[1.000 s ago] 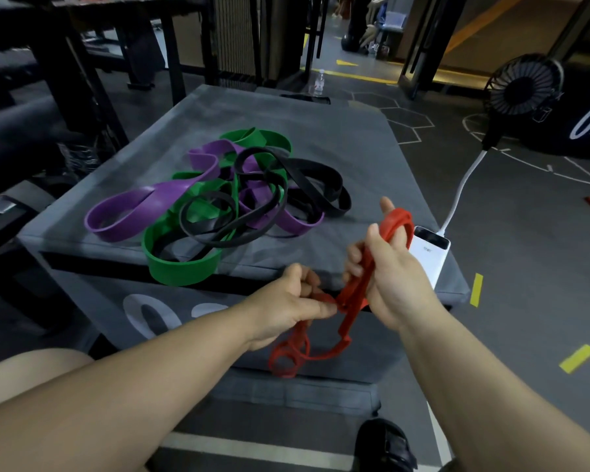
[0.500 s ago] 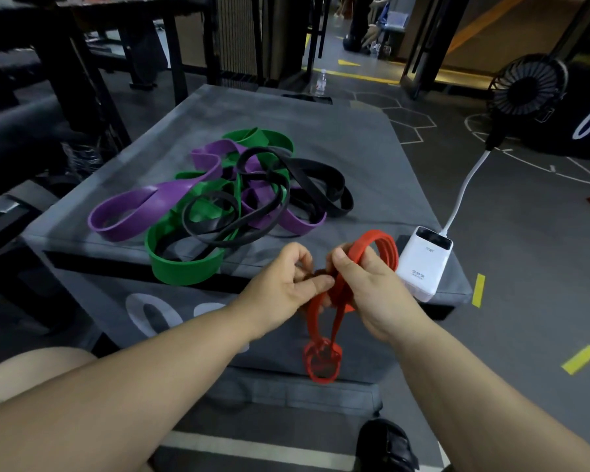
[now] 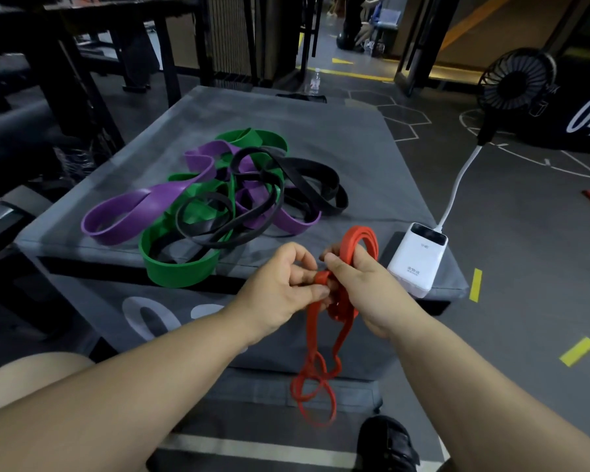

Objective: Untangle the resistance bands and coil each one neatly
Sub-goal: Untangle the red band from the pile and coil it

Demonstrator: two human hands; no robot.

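A thin red band [image 3: 361, 238] is held in front of the grey padded box [image 3: 372, 172]. My right hand [image 3: 361, 287] grips several turns of it, a loop standing up above the fingers. My left hand [image 3: 286, 284] pinches a red strand just beside the right thumb. The rest of the red band hangs below both hands in twisted loops. On the box lie a purple band [image 3: 123, 216], a green band [image 3: 178, 267] and a black band [image 3: 314, 185], all tangled together.
A white power bank [image 3: 418, 260] sits at the box's near right corner, its white cable running to a black fan [image 3: 515, 80] on the floor. A black shoe [image 3: 385, 444] is below. Dark racks stand at the back left, a water bottle [image 3: 315, 81] behind the box.
The two hands came together from apart. The upper red loop grew to several turns in my right hand, and the hanging part now drops lower in front of the box.
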